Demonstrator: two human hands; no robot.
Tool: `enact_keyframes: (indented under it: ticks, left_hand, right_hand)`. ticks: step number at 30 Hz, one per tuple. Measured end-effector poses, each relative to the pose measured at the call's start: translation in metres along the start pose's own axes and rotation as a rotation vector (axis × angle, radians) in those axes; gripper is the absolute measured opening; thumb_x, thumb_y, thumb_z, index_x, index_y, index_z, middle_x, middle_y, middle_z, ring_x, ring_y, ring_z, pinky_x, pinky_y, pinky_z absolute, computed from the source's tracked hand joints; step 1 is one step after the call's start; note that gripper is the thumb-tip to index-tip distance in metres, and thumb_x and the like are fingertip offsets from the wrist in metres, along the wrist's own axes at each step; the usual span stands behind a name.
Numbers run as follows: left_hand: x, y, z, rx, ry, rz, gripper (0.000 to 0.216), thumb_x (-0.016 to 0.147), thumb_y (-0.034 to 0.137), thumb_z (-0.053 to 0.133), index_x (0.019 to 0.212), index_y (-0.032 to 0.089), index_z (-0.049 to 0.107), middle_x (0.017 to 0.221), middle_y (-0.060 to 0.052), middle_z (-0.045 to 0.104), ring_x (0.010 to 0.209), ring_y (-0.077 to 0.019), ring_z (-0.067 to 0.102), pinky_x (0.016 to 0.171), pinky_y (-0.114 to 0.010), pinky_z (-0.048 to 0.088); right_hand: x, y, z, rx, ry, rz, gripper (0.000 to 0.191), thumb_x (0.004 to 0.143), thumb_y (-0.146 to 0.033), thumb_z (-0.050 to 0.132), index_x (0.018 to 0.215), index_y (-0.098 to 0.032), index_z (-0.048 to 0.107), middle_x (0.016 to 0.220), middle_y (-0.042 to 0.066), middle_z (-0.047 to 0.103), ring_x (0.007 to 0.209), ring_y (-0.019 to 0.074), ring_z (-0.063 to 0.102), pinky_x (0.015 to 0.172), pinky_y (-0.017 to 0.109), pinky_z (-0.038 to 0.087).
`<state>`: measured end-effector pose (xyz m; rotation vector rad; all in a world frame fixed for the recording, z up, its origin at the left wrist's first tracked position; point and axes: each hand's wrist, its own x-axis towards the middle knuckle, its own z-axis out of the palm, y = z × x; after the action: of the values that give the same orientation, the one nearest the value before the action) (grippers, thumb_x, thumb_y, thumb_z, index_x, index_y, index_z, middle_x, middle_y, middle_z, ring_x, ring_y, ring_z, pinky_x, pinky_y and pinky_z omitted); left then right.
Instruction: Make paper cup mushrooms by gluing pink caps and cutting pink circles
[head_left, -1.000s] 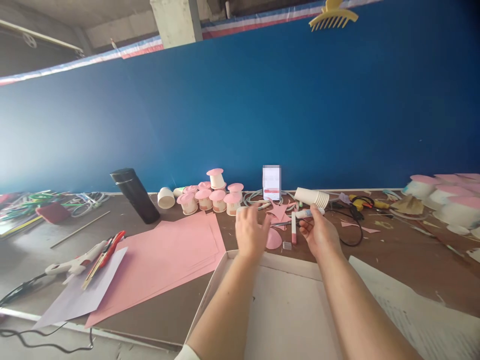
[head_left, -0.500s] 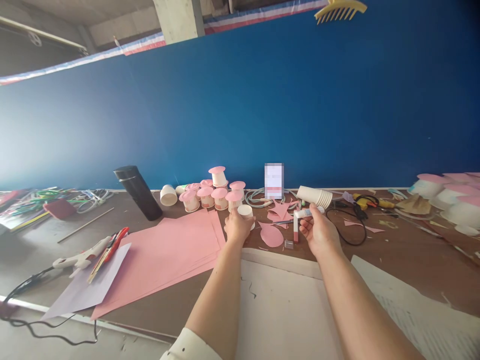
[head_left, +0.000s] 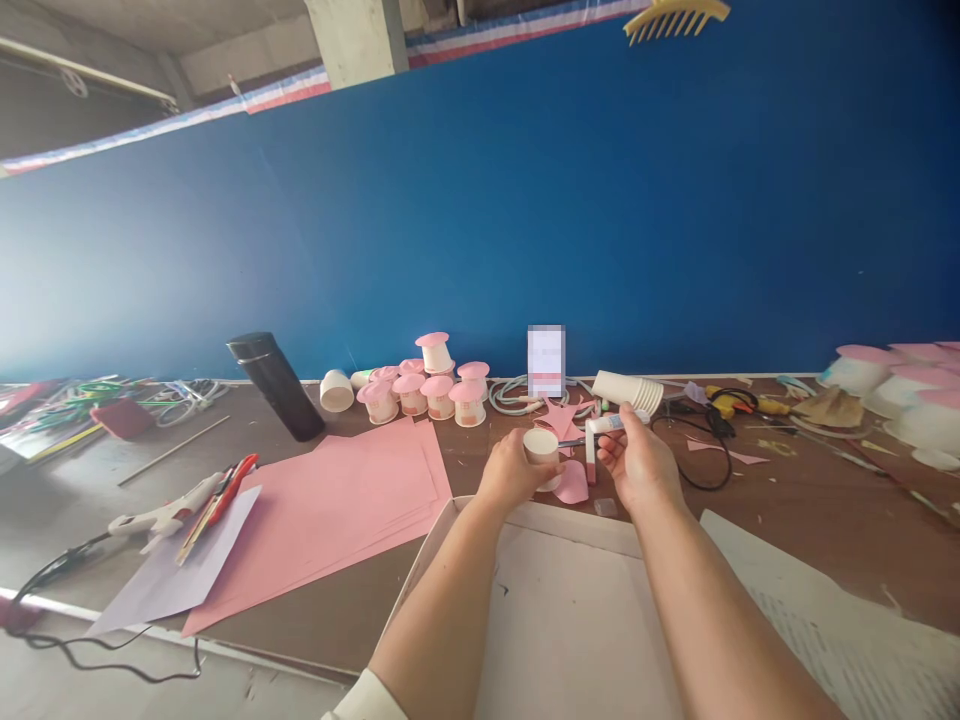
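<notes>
My left hand [head_left: 514, 470] is wrapped round a white paper cup [head_left: 541, 445], which stands upright in its fingers. Partly behind that cup lies a pink paper cutout [head_left: 572, 482]. My right hand [head_left: 637, 462] grips a small white glue tube [head_left: 604, 424], held sideways, its far end towards the cup. Below the tube a thin white-and-pink stick-like piece [head_left: 590, 458] shows; I cannot make out whether it is attached. Scissors [head_left: 571, 442] lie between the hands, partly covered. To the left stand several cups with pink paper tops [head_left: 471, 395].
Pink sheets [head_left: 345, 500] lie at left with a red cutter [head_left: 225, 495] and a glue gun [head_left: 161, 510]. A black bottle [head_left: 274, 385] stands behind them. Stacked paper cups [head_left: 628, 390] lie on their side behind my right hand. A white box lid [head_left: 570, 600] sits under my forearms.
My left hand has moved right with the paper cup, away from the pink-topped cups and over part of the pink cutout. My right hand has stayed nearly still with the tube.
</notes>
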<state>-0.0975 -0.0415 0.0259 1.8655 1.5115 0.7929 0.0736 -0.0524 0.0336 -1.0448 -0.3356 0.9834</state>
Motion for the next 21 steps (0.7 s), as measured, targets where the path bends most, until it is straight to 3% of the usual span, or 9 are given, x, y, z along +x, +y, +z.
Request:
enact_keyframes:
  ticks: [5, 10, 16, 21]
  left_hand:
    - [-0.001, 0.0, 0.002, -0.036, 0.022, -0.024, 0.058, 0.063, 0.046, 0.077, 0.113, 0.021, 0.059, 0.109, -0.011, 0.065, 0.1, -0.0271, 0.058, 0.077, -0.031, 0.044]
    - [0.0, -0.002, 0.001, 0.012, -0.03, -0.01, 0.062, 0.063, 0.047, 0.077, 0.116, 0.021, 0.058, 0.11, -0.011, 0.064, 0.1, -0.0289, 0.058, 0.079, -0.033, 0.045]
    - [0.002, -0.005, 0.004, 0.03, -0.038, 0.044, 0.059, 0.064, 0.046, 0.076, 0.114, 0.021, 0.058, 0.111, -0.011, 0.064, 0.101, -0.0289, 0.058, 0.081, -0.035, 0.045]
    - [0.0, 0.0, 0.002, 0.074, -0.069, -0.005, 0.054, 0.064, 0.047, 0.074, 0.108, 0.021, 0.057, 0.111, -0.01, 0.063, 0.099, -0.0273, 0.058, 0.078, -0.033, 0.046]
  right_hand:
    - [-0.006, -0.002, 0.004, -0.082, -0.005, -0.046, 0.036, 0.071, -0.052, 0.074, 0.077, -0.018, 0.062, 0.065, -0.001, 0.067, 0.048, 0.0101, 0.062, 0.034, 0.016, 0.046]
    - [-0.011, 0.005, 0.006, -0.295, -0.18, -0.202, 0.047, 0.071, -0.064, 0.068, 0.088, -0.02, 0.065, 0.074, 0.004, 0.071, 0.052, 0.0152, 0.066, 0.037, 0.02, 0.049]
    - [-0.018, 0.006, 0.008, -0.409, -0.269, -0.293, 0.044, 0.073, -0.059, 0.07, 0.094, -0.021, 0.065, 0.079, 0.005, 0.072, 0.06, 0.0182, 0.067, 0.046, 0.025, 0.055]
    - [-0.022, 0.003, 0.009, -0.498, -0.305, -0.342, 0.046, 0.073, -0.058, 0.07, 0.098, -0.019, 0.065, 0.083, 0.006, 0.072, 0.065, 0.02, 0.068, 0.05, 0.027, 0.054]
